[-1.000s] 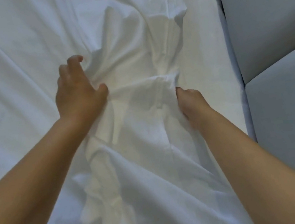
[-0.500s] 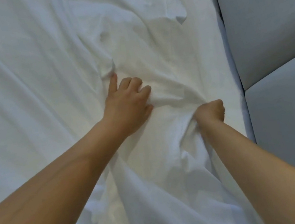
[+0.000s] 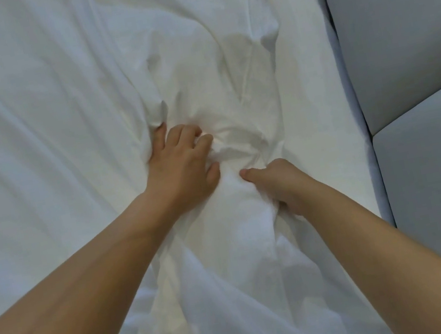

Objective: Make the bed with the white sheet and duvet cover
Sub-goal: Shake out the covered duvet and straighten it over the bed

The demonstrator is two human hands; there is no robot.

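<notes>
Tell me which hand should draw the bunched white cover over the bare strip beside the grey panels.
Probably right: the right hand grips the bunched cover nearest the bare strip; the left hand lies farther away.

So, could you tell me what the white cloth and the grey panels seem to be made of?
The cloth looks like thin woven fabric, perhaps cotton, matte: it creases and bunches softly. The panels look smooth and matte, perhaps upholstered or painted board; no texture shows.

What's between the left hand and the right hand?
Only a crumpled ridge of white fabric, gripped by the left hand and the right hand on either side. Nothing else is in the gap. This shows in the head view.
</notes>
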